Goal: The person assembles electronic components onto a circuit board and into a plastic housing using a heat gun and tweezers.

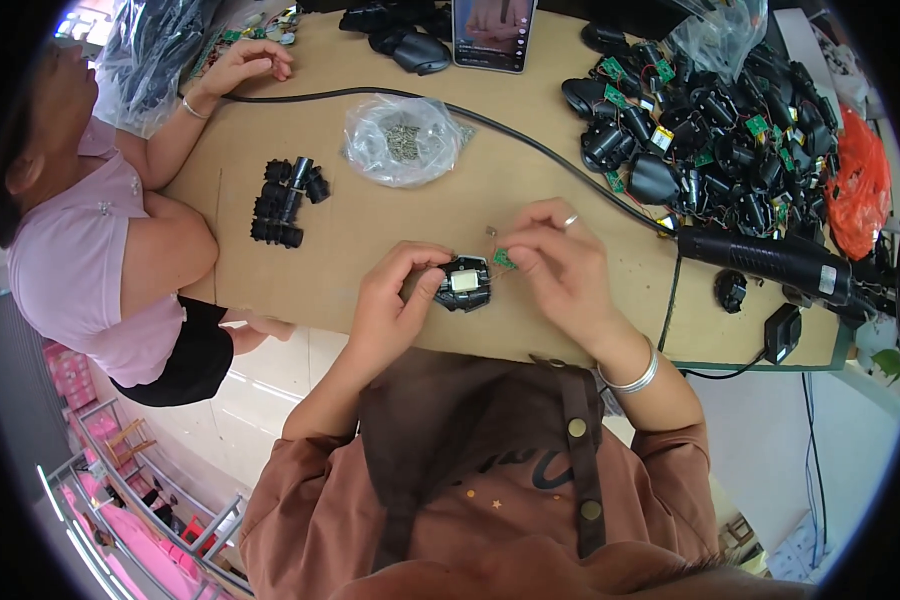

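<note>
Near the table's front edge, my left hand (398,292) is closed on the left side of a black plastic housing (477,299). A pale, box-shaped part (464,281), perhaps a battery, sits in the middle of the housing. Just to the right, my right hand (562,262) pinches a small green circuit board (502,259) between thumb and fingers. Thin wires run from the board toward the housing. My right hand wears a ring and a bracelet.
A clear bag of small metal screws (402,143) lies beyond my hands. Black cylindrical parts (288,202) stand at left. At right are a heap of black housings with boards (710,140) and a black hot-air tool (765,262) with its cable (530,137). A phone (493,35) stands behind; a co-worker sits left.
</note>
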Available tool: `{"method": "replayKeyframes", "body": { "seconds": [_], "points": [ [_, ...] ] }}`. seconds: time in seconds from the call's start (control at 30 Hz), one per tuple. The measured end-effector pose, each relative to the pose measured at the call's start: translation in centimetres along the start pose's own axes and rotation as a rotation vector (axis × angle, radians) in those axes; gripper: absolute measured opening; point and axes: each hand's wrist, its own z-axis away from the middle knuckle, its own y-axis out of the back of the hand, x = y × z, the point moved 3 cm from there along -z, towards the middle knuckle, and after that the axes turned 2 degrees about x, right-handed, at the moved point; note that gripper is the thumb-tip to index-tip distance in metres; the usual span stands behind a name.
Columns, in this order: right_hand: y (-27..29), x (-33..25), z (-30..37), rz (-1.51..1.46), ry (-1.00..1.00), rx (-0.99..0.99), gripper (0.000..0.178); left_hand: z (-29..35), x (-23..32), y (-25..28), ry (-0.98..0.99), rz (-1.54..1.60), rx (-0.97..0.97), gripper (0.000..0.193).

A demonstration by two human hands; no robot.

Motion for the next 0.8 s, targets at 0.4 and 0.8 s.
{"method": "replayKeyframes", "body": {
  "seconds": [0.4,0.8],
  "points": [
    [0.4,-0.7,-0.2,0.175,0.059,0.012,0.009,-0.1,0.3,-0.3,-0.063,-0.131,0.015,0.013],
    [12.2,-3.7,7.2,0.527,0.642,1.136,0.036,0.1,-0.5,8.1,-0.263,-0.492,0.335,0.021]
  ]
}}
